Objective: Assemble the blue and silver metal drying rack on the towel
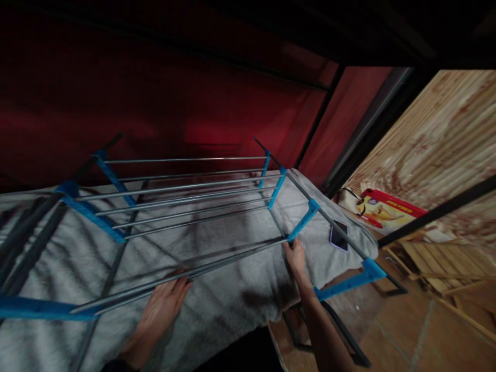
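A rack (186, 199) of grey metal tubes and blue plastic brackets lies across a grey blanket (232, 299); it looks like a shoe rack. My left hand (165, 299) is at the near pair of tubes, its fingers close together and partly beneath them, their tips partly hidden. My right hand (296, 257) is closed around the right end of these tubes, against a blue bracket (304, 221). The near right bracket (351, 279) stands off to the right of that hand on a long dark side pole (339, 230).
A phone (339, 235) lies on the blanket beyond the side pole. Farther right are a red and yellow package (389, 209) and wooden slatted furniture (445, 266) on the tiled floor (411, 320). Dark frame bars and a red panel (163, 103) stand behind the rack.
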`<move>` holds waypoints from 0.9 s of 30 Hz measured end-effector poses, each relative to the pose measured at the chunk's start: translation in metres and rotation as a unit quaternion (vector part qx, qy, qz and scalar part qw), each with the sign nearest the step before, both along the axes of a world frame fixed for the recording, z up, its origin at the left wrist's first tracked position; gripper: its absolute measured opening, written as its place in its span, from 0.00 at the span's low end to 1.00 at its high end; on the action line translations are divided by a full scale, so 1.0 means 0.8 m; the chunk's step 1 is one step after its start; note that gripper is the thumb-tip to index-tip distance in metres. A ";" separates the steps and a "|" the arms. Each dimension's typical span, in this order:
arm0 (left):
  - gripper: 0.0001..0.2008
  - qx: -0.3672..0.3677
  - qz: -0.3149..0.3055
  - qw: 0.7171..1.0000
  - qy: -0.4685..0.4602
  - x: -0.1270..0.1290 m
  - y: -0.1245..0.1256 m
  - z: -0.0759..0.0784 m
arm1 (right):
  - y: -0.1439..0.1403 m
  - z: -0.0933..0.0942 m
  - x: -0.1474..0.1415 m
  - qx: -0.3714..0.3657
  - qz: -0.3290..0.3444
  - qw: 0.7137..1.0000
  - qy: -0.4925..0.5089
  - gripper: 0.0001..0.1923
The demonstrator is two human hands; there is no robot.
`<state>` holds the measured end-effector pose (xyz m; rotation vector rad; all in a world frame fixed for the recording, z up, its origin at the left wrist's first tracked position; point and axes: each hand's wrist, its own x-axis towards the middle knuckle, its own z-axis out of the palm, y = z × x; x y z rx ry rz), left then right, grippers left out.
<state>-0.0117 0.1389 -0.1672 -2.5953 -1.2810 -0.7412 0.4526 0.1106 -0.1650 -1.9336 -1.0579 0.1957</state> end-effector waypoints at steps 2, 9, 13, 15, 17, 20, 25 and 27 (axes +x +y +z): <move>0.19 0.014 -0.022 1.000 0.011 0.003 -0.011 0.002 | -0.001 0.000 0.000 0.000 0.006 1.000 0.000 0.17; 0.33 0.068 -0.118 0.991 0.017 0.030 -0.038 0.046 | -0.005 0.003 -0.009 -0.019 0.002 0.999 -0.025 0.16; 0.26 0.085 -0.055 0.995 0.014 0.047 -0.012 0.069 | -0.011 0.003 -0.015 -0.037 -0.012 0.997 -0.062 0.17; 0.19 0.074 -0.054 0.995 0.027 0.050 0.003 0.071 | -0.016 0.003 -0.017 -0.044 -0.016 0.996 -0.081 0.19; 0.17 0.060 -0.066 0.995 0.040 0.048 0.013 0.068 | -0.020 0.004 -0.018 -0.053 -0.019 0.994 -0.098 0.21; 0.17 0.041 -0.077 0.995 0.050 0.043 0.016 0.062 | -0.026 0.003 -0.020 -0.064 -0.027 0.990 -0.121 0.23; 0.16 0.063 -0.090 0.993 0.051 0.043 0.013 0.064 | -0.032 0.001 -0.015 -0.086 -0.028 0.984 -0.151 0.23; 0.16 0.062 -0.086 0.993 0.051 0.044 0.015 0.069 | -0.032 0.001 -0.013 -0.094 -0.028 0.983 -0.158 0.22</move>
